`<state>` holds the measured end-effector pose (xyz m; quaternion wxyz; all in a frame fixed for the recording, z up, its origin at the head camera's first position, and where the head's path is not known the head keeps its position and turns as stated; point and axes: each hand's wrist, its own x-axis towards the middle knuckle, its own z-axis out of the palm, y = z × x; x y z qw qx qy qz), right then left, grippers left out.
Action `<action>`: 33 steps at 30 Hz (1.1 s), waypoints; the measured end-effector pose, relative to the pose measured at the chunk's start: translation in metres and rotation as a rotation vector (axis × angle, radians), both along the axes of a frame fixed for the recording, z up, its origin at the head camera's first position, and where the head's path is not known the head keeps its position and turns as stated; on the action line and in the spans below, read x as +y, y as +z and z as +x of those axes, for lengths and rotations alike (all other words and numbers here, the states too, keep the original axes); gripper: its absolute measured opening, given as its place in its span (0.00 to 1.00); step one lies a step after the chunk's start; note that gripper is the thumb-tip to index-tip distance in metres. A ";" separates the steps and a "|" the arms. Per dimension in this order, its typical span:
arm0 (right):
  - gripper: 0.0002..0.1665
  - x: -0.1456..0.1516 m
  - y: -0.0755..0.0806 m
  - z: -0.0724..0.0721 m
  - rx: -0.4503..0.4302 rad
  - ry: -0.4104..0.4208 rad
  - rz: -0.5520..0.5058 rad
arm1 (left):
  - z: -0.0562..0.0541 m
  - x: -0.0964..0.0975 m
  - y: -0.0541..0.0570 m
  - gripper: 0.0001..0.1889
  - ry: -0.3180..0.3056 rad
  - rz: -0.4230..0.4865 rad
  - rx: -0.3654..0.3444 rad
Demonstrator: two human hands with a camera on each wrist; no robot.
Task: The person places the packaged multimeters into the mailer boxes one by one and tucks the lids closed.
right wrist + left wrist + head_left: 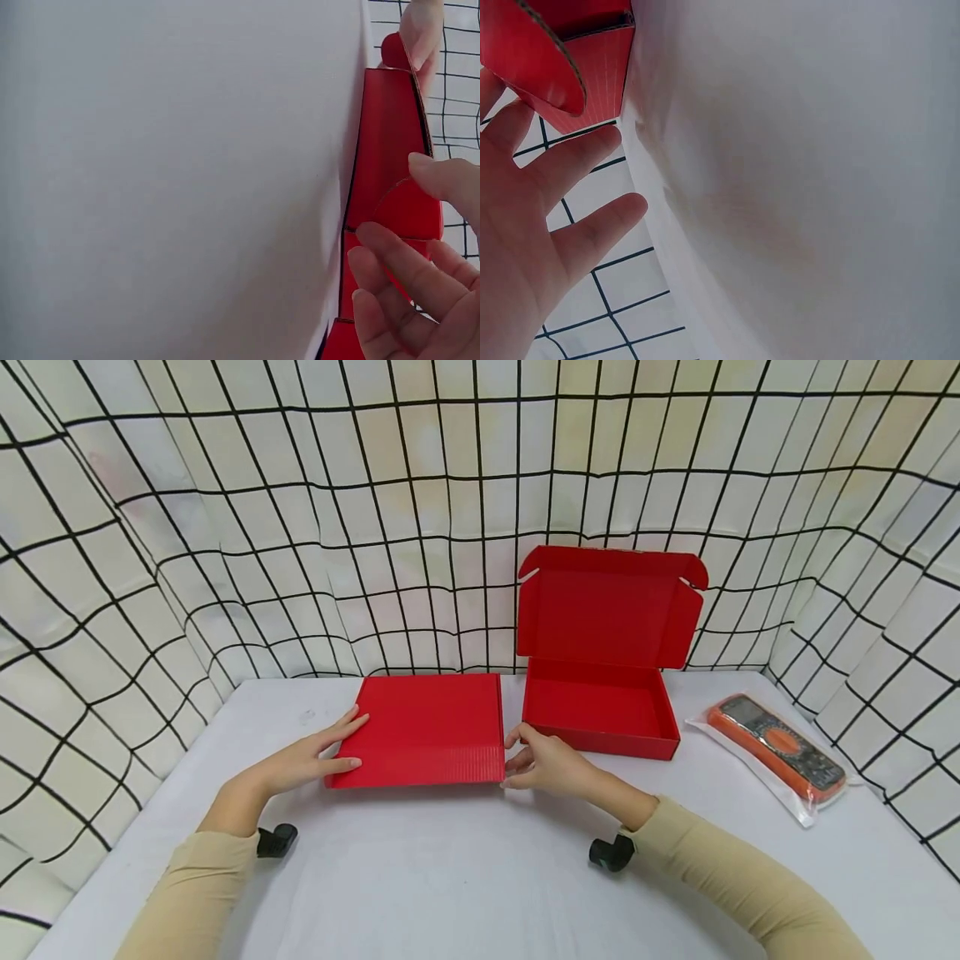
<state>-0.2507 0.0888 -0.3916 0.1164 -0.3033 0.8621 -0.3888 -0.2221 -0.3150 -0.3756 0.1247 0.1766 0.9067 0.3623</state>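
Note:
A red cardboard box point(431, 727) lies on the table with its lid lowered. My left hand point(303, 760) rests on its left end with straight, spread fingers. Beside those fingers point(577, 165), a rounded flap point(544, 64) sticks out from the box. At the right front corner, my right hand point(551, 764) holds the box with curled fingers. The right wrist view has its thumb at the lid's edge and its index fingertip by another rounded flap point(409, 214), between lid and front wall.
A second red box point(600, 747) stands open behind my right hand, lid upright against the grid-patterned cloth point(420, 518). An orange and black multimeter point(780, 747) in a clear plastic bag lies at the right. White cloth point(450, 877) covers the table.

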 end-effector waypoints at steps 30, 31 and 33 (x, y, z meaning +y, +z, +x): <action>0.53 -0.040 -0.002 -0.012 0.277 0.129 0.395 | -0.020 0.003 0.000 0.42 0.012 0.017 0.041; 0.54 -0.041 -0.002 -0.012 0.275 0.129 0.404 | -0.021 0.003 0.000 0.42 0.015 0.019 0.041; 0.53 -0.042 -0.002 -0.012 0.274 0.127 0.409 | -0.021 0.003 0.000 0.41 0.020 0.018 0.043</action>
